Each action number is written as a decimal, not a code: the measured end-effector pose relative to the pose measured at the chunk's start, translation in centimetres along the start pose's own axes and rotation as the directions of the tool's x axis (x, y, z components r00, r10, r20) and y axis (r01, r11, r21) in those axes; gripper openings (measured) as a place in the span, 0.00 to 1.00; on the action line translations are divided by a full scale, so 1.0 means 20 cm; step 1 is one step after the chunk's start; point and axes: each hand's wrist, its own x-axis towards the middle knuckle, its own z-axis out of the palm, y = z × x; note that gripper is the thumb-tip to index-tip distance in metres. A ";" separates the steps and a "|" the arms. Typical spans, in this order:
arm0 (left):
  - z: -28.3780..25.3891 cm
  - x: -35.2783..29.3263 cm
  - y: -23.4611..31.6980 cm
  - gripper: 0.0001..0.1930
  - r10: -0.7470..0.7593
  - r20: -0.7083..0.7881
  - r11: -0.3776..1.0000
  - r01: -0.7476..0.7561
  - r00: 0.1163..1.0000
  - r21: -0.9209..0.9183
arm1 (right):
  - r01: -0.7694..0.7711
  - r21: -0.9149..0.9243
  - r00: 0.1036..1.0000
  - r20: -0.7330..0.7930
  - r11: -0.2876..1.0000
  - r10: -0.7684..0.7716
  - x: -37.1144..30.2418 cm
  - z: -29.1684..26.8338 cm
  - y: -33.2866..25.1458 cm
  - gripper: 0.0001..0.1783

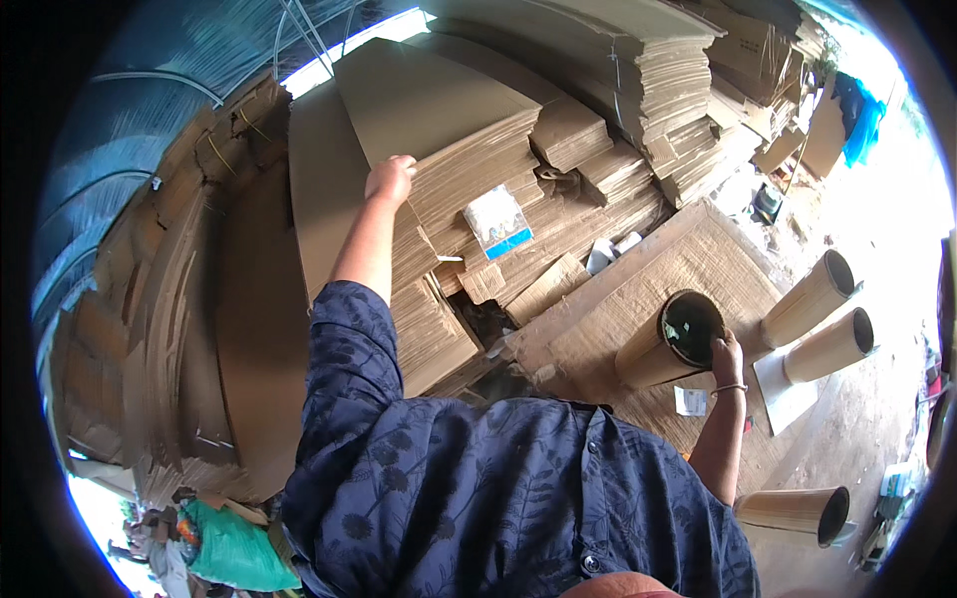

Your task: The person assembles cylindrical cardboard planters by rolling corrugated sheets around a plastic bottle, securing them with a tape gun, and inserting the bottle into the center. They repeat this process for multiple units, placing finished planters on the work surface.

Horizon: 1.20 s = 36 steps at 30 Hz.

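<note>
My left hand (pixel 391 179) is closed at the front edge of a tall stack of flat brown cardboard (pixel 439 105). Whatever its fingers may pinch there is too small to make out. On the right, my right hand (pixel 728 354) grips the rim of a tan, round, bucket-like container (pixel 648 351). Its mouth is open and tilted toward me; the inside is dark with a few pale green scraps. The container rests on a brown cardboard-topped surface (pixel 598 319), next to a small white paper (pixel 690 402).
Similar tan containers stand to the right (pixel 802 304) and at the lower right (pixel 788 513). A clear packet with a blue strip (pixel 498 221) lies against the cardboard. Large sheets (pixel 259 329) lean on the left. A green sack (pixel 234 546) sits at the lower left.
</note>
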 end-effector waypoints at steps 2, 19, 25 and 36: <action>-0.04 -0.05 -0.02 0.13 0.022 0.018 0.998 -0.021 1.000 -0.062 | 0.011 -0.076 1.000 0.028 0.997 -0.009 -0.02 -0.02 -0.06 0.22; -0.49 -0.79 0.13 0.14 0.139 0.221 0.848 0.000 0.965 -0.530 | 0.921 -0.388 0.064 0.059 0.036 -0.996 -0.08 0.90 -1.57 0.28; -0.58 -1.02 -0.04 0.13 0.081 0.350 0.713 0.191 0.933 -0.674 | 0.981 -0.176 -0.086 -0.011 -0.082 -0.996 -0.13 1.12 -1.69 0.18; -0.65 -1.11 -0.18 0.13 0.059 0.376 0.686 0.236 0.925 -0.689 | 0.958 -0.201 -0.172 0.162 -0.204 -0.972 -0.23 1.29 -1.66 0.13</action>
